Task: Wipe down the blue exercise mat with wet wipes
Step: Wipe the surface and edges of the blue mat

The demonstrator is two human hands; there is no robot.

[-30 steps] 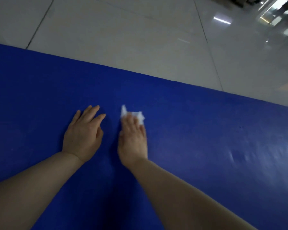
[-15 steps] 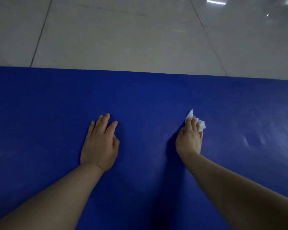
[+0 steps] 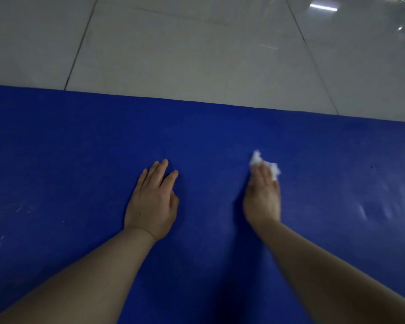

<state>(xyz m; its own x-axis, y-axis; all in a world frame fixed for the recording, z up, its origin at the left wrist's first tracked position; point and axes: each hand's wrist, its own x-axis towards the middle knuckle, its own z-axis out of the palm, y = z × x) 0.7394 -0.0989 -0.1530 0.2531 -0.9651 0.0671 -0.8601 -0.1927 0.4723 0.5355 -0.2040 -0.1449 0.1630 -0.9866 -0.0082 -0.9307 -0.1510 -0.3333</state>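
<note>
Right hand [image 3: 262, 197] has its grip on a crumpled white wet wipe [image 3: 265, 163], fingers lying over it and pressing it onto the mat, though it's blurry so the exact hold is hard to read. Biggest thing here is the blue exercise mat [image 3: 80, 148], long axis running left to right across the view, far edge against the grey tiled floor [image 3: 185, 54]. Left hand [image 3: 152, 202] is flat on the mat, fingers straight, grip released, well apart from the wipe. Wipe pokes out past the fingertips toward the far edge.
</note>
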